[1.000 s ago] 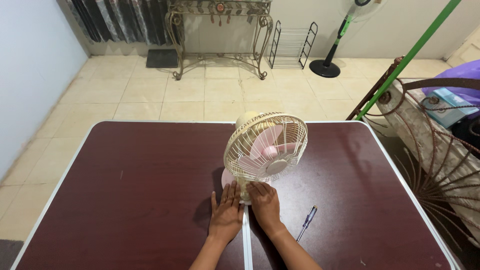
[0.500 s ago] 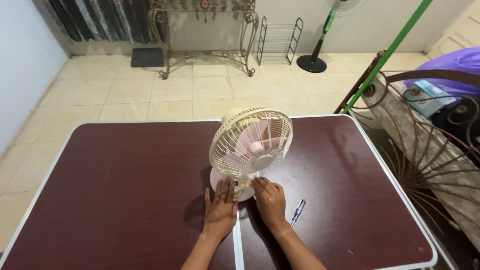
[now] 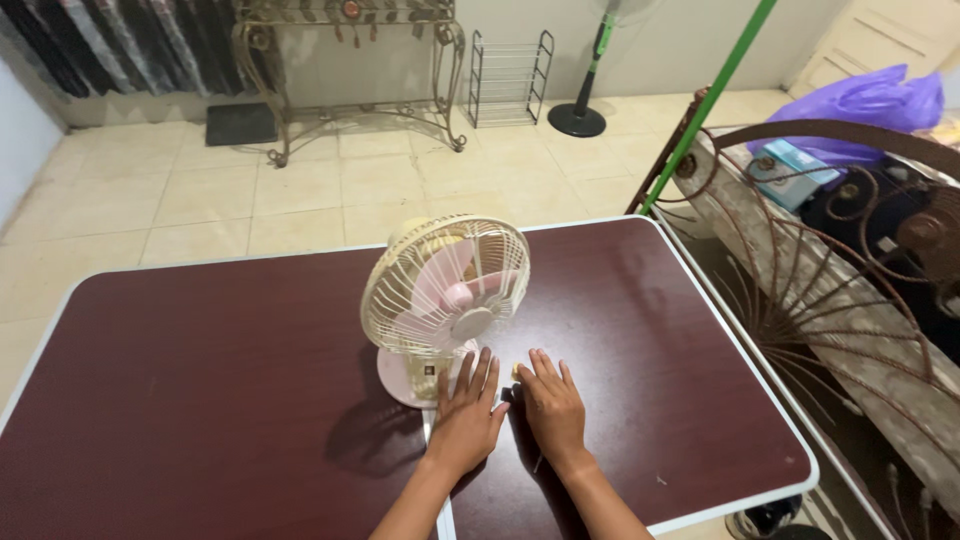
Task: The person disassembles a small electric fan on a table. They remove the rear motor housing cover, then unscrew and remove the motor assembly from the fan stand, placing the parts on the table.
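- I see the small table fan (image 3: pixel 446 296), cream wire cage over pink blades, standing upright on its pink round base (image 3: pixel 398 376), about midway across the dark red table (image 3: pixel 200 370) and closer to its near edge than its far one.
- My left hand (image 3: pixel 466 418) lies palm down, fingers spread and flat, fingertips reaching the front of the base; it grips nothing that I can see.
- My right hand (image 3: pixel 551 403) lies flat just beside it, fingers loosely spread on the tabletop, to the right of the base; whether it touches the fan I cannot tell.
- A small pale thing peeks out at the right hand's fingertips; too small to identify.
- The fan's stem and the near part of the base are hidden behind the cage and my left fingers.
- Both forearms are cut off by the bottom of the view, as is the table's near edge on the left.
- Beyond the table's right edge stands a curled metal frame (image 3: pixel 830 290), cropped at the side; a green pole (image 3: pixel 708 100) leans behind it.
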